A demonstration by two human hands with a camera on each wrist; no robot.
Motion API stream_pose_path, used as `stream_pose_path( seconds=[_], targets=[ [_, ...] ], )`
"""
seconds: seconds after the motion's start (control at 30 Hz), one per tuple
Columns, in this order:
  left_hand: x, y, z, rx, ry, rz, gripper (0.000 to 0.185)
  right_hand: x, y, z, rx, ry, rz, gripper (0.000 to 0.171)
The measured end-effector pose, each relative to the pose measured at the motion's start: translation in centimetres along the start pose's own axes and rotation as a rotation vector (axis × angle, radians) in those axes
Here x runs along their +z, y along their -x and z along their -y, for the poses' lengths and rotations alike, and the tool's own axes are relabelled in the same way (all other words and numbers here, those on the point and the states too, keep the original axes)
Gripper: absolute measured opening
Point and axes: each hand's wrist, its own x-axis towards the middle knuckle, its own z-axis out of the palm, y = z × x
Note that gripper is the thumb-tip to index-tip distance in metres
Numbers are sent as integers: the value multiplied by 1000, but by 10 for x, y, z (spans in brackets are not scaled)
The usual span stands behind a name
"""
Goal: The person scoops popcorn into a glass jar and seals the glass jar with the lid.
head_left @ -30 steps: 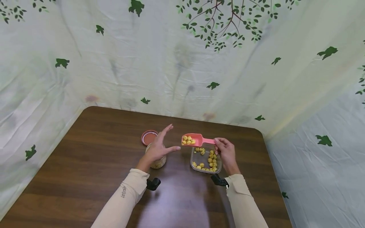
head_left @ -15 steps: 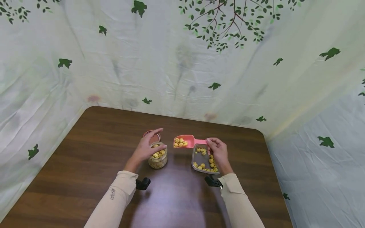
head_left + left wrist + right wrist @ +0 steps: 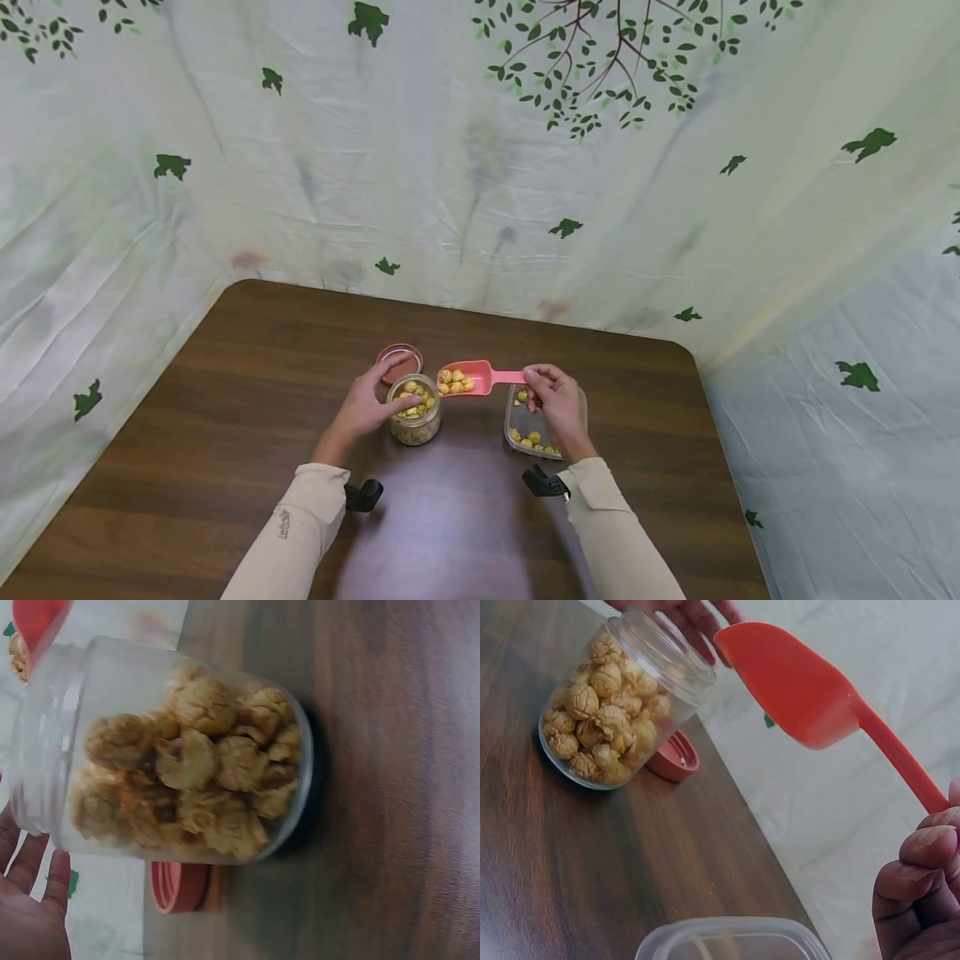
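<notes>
Head view, with wrist views as insets. Right hand [image 3: 556, 406] at about 3 o'clock from table centre, fingers curled round the handle end of a pink scoop [image 3: 475, 379]; scoop held level above the table, its bowl loaded with yellow puffed snacks [image 3: 455, 382] and pointing toward 9 o'clock, its tip just beside the rim of a clear jar [image 3: 415, 412]. Jar upright on the dark wooden table [image 3: 225, 400], mouth uncovered, filled most of the way with the same snacks; seen side-on in the left wrist view as jar [image 3: 165, 750] with the pieces packed against its wall. Left hand [image 3: 366, 406] at the jar's 9 o'clock side, fingers relaxed and only lightly bent, resting against or just beside the jar wall; contact not fully clear, nothing gripped. Round red lid [image 3: 398, 363] flat on the table at the jar's 11 o'clock, just behind the left fingertips. Clear rectangular container [image 3: 525, 425] at the jar's 3 o'clock, partly covered by the right hand, a few snacks showing inside. Leaf-printed white sheet [image 3: 480, 167] hung behind and beside the table. In the right wrist view, underside of scoop [image 3: 810, 697] just beside the jar's mouth.
</notes>
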Motion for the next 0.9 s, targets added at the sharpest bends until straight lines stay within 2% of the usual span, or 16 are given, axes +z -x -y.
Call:
stream_pose_path(
  seconds=[0.27, 0.5, 0.6, 0.73, 0.9],
  targets=[
    [2, 7, 15, -22, -5, 2, 71, 7, 1, 1, -40, -24, 39, 21],
    [5, 13, 24, -22, 33, 3, 73, 13, 2, 2, -52, -8, 54, 20],
    [6, 16, 20, -49, 45, 8, 76, 15, 2, 2, -50, 13, 59, 22],
    [10, 20, 24, -77, 48, 2, 80, 18, 1, 1, -59, 28, 69, 23],
    [15, 22, 37, -100, 30, -10, 84, 21, 3, 3, -58, 41, 65, 21]
  ],
)
